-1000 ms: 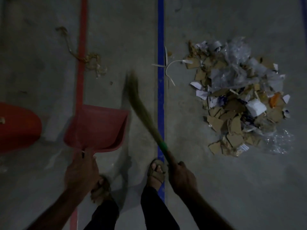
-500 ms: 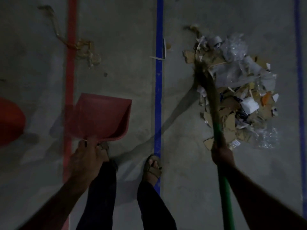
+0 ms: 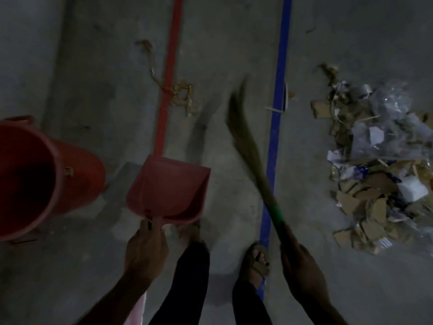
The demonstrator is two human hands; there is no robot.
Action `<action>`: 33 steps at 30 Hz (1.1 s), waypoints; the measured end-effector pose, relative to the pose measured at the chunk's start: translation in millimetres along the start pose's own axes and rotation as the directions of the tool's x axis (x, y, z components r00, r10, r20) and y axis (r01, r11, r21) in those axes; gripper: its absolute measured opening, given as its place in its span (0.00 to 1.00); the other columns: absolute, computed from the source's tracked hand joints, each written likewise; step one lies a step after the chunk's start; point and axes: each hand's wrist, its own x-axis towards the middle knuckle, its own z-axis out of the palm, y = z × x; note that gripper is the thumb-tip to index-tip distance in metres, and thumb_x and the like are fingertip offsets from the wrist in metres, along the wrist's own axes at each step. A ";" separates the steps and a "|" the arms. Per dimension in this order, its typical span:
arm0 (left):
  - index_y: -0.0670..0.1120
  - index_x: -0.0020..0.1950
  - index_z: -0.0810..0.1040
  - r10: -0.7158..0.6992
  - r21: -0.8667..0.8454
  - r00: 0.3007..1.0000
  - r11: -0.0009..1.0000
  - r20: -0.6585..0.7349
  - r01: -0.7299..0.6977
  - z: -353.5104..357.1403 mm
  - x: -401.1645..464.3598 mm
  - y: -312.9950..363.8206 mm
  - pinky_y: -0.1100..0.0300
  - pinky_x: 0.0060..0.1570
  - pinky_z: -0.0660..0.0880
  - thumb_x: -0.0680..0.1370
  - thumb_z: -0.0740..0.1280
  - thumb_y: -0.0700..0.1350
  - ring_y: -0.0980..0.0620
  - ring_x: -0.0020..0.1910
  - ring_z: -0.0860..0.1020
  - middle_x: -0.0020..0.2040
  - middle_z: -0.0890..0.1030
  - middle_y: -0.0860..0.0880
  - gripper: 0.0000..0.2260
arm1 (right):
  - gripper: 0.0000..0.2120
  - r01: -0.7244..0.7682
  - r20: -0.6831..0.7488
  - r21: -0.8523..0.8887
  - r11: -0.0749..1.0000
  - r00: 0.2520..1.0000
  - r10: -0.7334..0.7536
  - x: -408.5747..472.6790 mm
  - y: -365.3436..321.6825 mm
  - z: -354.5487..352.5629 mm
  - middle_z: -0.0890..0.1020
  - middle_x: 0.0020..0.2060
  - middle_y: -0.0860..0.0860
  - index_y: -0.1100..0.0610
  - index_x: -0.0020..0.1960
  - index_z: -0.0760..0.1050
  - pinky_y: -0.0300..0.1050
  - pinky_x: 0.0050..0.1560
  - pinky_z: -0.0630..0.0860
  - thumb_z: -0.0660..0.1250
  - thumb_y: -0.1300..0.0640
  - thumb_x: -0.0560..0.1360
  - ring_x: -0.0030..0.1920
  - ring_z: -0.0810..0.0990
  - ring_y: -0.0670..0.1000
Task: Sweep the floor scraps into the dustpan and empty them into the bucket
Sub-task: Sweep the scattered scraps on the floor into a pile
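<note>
1. Scraps [image 3: 375, 165] of cardboard, paper and clear plastic lie in a heap on the concrete floor [image 3: 339, 277], right of the blue floor line [image 3: 278, 118].
2. Left hand [image 3: 146, 250] grips the handle of the red dustpan [image 3: 169, 188], whose pan sits just beside the red bucket [image 3: 44, 181] and over the near end of the red floor line [image 3: 169, 66].
3. Right hand [image 3: 302, 270] is curled round the green-banded handle of the grass broom [image 3: 248, 141]; its blurred bristles point up and left, between the dustpan and the blue line, well apart from the heap.
4. Bucket stands upright at the left edge.
5. Frayed twine [image 3: 178, 90] lies across the red line; a sandalled foot [image 3: 256, 261] rests on the blue one.
</note>
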 end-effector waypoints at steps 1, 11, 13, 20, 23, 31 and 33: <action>0.45 0.69 0.73 0.006 0.023 1.000 1.000 0.007 -0.006 -2.4 3.4 -14.4 0.53 0.30 0.74 0.73 0.70 0.40 0.41 0.33 0.78 0.44 0.74 0.44 0.24 | 0.36 0.028 0.074 0.013 1.000 0.997 -0.029 10.2 -17.0 0.9 0.76 0.44 0.48 0.27 0.75 0.37 0.52 0.39 0.77 0.57 0.47 0.80 0.41 0.79 0.52; 0.42 0.62 0.76 -0.087 0.023 0.996 0.996 0.002 0.087 -19.4 36.7 -86.6 0.53 0.24 0.74 0.73 0.68 0.40 0.40 0.26 0.76 0.42 0.73 0.42 0.17 | 0.23 0.338 0.156 -0.047 0.940 0.932 -0.327 163.8 -239.1 45.1 0.76 0.51 0.55 0.39 0.77 0.55 0.53 0.45 0.79 0.53 0.44 0.83 0.43 0.79 0.57; 0.44 0.65 0.73 -0.096 0.018 0.995 0.995 0.001 0.096 -14.5 39.4 -91.6 0.52 0.25 0.74 0.74 0.69 0.39 0.40 0.27 0.76 0.41 0.72 0.43 0.19 | 0.26 0.361 0.207 -0.066 0.930 0.917 -0.341 187.2 -272.1 51.4 0.75 0.49 0.57 0.34 0.78 0.48 0.55 0.46 0.77 0.53 0.45 0.83 0.45 0.79 0.60; 0.42 0.65 0.73 -0.115 0.038 0.993 0.992 -0.027 0.116 11.6 55.8 -89.8 0.54 0.27 0.72 0.76 0.66 0.38 0.41 0.30 0.75 0.41 0.73 0.43 0.17 | 0.25 0.343 0.362 -0.111 0.933 0.888 -0.284 248.9 -301.0 86.8 0.74 0.48 0.55 0.32 0.77 0.51 0.49 0.44 0.69 0.54 0.44 0.82 0.50 0.80 0.61; 0.44 0.63 0.74 -0.265 -0.078 0.964 0.961 0.036 0.267 22.8 63.5 -79.9 0.50 0.38 0.73 0.79 0.63 0.42 0.38 0.42 0.77 0.51 0.76 0.40 0.13 | 0.21 0.238 0.363 -0.099 0.966 0.913 -0.187 260.4 -283.6 92.3 0.76 0.46 0.54 0.41 0.75 0.62 0.50 0.44 0.75 0.53 0.43 0.82 0.50 0.82 0.59; 0.43 0.64 0.73 -0.153 -0.045 0.987 0.987 0.046 0.155 15.3 110.3 -28.0 0.52 0.29 0.71 0.75 0.69 0.38 0.37 0.30 0.76 0.39 0.73 0.40 0.17 | 0.20 -0.257 0.175 0.290 0.922 0.961 0.213 243.6 -167.9 56.9 0.82 0.45 0.52 0.43 0.75 0.61 0.47 0.39 0.80 0.53 0.44 0.84 0.40 0.81 0.51; 0.43 0.63 0.73 -0.087 -0.027 0.995 0.996 0.042 0.088 14.4 123.6 -13.7 0.49 0.30 0.74 0.75 0.70 0.39 0.36 0.32 0.77 0.42 0.74 0.40 0.17 | 0.25 -0.351 0.121 0.359 0.865 0.936 0.330 231.7 -129.0 53.4 0.81 0.45 0.54 0.40 0.79 0.54 0.51 0.42 0.81 0.54 0.47 0.84 0.41 0.82 0.54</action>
